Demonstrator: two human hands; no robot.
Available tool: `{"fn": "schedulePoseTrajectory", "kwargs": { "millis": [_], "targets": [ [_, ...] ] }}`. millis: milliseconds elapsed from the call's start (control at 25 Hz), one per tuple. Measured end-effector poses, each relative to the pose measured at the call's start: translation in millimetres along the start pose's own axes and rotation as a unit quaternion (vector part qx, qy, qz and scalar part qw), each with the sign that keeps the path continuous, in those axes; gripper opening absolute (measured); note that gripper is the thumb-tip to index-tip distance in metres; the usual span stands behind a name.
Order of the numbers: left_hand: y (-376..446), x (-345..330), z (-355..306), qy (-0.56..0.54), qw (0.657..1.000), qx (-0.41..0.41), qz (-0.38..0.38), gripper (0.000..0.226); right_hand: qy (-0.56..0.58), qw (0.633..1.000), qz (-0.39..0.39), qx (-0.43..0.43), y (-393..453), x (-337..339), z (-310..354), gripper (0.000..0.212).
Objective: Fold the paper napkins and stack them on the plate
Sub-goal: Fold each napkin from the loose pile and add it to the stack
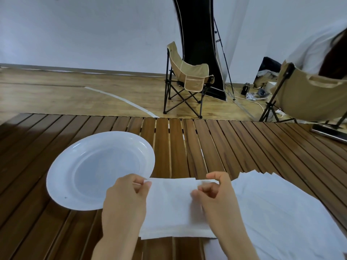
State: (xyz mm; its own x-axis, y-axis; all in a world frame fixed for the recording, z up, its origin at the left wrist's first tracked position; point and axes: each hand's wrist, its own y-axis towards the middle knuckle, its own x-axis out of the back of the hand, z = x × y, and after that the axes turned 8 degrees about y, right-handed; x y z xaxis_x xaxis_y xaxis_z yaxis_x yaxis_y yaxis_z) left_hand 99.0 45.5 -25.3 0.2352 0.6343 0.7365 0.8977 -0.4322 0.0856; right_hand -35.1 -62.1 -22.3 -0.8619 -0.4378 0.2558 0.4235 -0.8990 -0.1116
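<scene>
No writing is legible anywhere; one white plate [62,177] sits empty on the slatted desk [187,143] at 9 o'clock of the single napkin [172,209], whose far corners the left hand [125,197] and right hand [216,194] each pinch, with a fanned napkin stack [281,209] at 3 o'clock

Soft even daylight; edges bowed, slight blur.

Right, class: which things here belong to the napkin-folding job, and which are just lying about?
Part of the job:
- white paper napkin pinched by left hand and right hand
- pile of unfolded white napkins
- round white plate, nothing on it yet

Just lying about:
- beige folding camp chair
- white power strip on the floor
</scene>
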Motion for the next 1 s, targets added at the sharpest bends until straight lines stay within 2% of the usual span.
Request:
{"fn": "schedulePoseTrajectory", "kwargs": {
  "millis": [120, 280, 400, 520, 640, 800, 880, 1000],
  "targets": [
    [-1.8, -1.5, 0.8, -0.011, 1.0, 0.022, 0.0, 0.006, -0.073, 0.997, -0.022, 0.031, -1.9, -4.6, -0.4, 0.033],
    [-2.6, -0.1, -4.8, -0.05, 0.998, 0.033, -0.009, 0.02, -0.14, 0.987, -0.033, 0.075, -4.0, -8.3, -2.5, 0.024],
    [-5.7, 1.5, -8.7, -0.029, 0.999, 0.027, -0.013, 0.032, -0.204, 0.966, -0.083, 0.134, -3.5, -6.3, -7.2, 0.008],
    [-11.3, 0.2, -11.4, -0.007, 0.997, 0.063, 0.05, 0.04, -0.236, 0.953, -0.114, 0.15, 0.0, 1.3, -12.4, 0.004],
    [-14.9, -3.5, -11.7, -0.002, 0.991, 0.08, 0.106, 0.043, -0.267, 0.952, -0.129, 0.073, 8.9, 22.2, -19.4, 0.01],
    [-13.5, -5.7, -11.2, 0.012, 0.993, 0.065, 0.101, 0.047, -0.398, 0.907, -0.053, -0.124, 13.4, 46.1, -25.6, 0.028],
    [-12.7, -7.9, -11.2, 0.013, 0.992, 0.069, 0.104, 0.049, -0.417, 0.898, -0.029, -0.138, 13.7, 45.3, -31.4, 0.027],
    [-11.7, -10.0, -11.6, 0.012, 0.992, 0.075, 0.103, 0.049, -0.413, 0.903, -0.065, -0.099, 14.7, 47.0, -39.2, 0.021]
  ]
}}
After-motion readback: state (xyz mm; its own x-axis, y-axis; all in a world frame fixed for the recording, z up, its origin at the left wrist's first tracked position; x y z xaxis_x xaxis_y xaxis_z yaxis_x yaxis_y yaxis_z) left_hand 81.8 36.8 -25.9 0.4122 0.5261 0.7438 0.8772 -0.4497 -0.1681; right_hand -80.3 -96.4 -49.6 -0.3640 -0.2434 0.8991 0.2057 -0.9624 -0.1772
